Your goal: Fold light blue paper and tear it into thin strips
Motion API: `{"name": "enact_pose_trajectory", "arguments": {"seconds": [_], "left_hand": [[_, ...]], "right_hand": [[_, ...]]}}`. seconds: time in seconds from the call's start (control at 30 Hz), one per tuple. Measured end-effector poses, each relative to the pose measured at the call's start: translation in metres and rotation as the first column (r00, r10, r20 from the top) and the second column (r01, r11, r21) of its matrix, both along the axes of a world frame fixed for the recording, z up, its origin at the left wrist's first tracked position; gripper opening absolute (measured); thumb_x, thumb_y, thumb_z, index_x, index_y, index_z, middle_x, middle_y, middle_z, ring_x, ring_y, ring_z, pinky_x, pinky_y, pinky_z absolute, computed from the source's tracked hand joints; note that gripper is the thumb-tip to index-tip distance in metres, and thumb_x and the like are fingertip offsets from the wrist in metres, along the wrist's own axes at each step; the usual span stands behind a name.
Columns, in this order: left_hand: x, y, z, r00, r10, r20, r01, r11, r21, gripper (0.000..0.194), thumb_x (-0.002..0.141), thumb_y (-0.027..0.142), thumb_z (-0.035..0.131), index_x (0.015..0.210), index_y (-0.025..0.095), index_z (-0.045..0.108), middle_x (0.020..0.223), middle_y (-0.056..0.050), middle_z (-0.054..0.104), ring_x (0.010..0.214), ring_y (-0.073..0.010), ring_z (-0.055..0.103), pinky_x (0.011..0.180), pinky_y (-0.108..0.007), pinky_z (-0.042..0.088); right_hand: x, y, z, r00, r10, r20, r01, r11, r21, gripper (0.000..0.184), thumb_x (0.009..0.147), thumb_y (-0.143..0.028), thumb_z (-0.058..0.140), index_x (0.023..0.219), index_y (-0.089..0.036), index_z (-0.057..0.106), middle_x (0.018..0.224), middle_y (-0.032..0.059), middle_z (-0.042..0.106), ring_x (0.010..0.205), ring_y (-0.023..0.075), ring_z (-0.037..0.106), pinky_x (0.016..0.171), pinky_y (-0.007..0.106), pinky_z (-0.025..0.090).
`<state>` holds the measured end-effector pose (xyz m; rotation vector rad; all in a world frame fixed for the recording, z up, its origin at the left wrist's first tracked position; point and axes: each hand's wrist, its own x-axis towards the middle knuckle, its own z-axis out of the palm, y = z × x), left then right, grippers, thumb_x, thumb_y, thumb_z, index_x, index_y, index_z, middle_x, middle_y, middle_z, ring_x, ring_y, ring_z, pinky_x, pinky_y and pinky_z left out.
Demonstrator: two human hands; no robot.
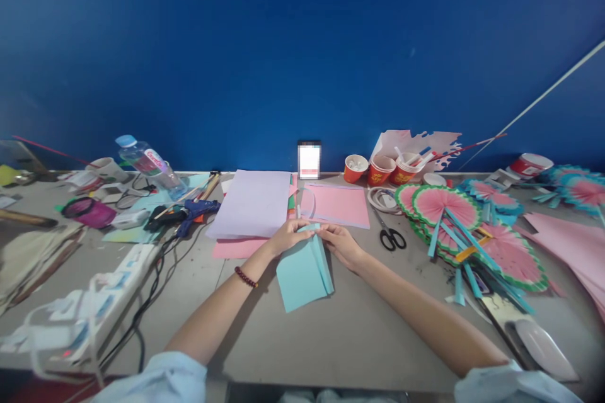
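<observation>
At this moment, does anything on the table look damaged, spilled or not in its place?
One thing: the pale pink sheet behind the red paper cups has a ragged edge, unlike the straight-edged lilac sheet. It may be a cutting leftover. I see no spill.

Craft workspace, table (pixel 368 340) with scissors (pixel 392 234), glue gun (pixel 201 209), lilac paper (pixel 253 204), pleated watermelon fans (pixel 447 201)

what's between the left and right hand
Head view: a folded turquoise paper sheet, its far end held by the left hand and right hand.
</observation>
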<state>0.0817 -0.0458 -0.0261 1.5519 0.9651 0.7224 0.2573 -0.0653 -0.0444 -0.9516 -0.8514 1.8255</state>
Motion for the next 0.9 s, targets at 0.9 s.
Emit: {"name": "enact_pose_trajectory", "arguments": {"seconds": [0.9], "left_hand": [[0.003,-0.004,0.008,0.994,0.09,0.069,-0.077,0.983,-0.168,0.031,0.069,0.042,0.068,0.077,0.012,0.067,0.069,-0.002,0.062,0.06,-0.0123,0.055,0.056,-0.021,0.042]], "right_hand": [[-0.001,-0.002,-0.001,1.0,-0.016,-0.01,0.016,1.0,0.011,0.028,0.059,-0.039,0.079,0.063,-0.017,0.063,0.059,-0.0025,0.058,0.058,0.0111,0.047,0.063,0.027,0.036]]}}
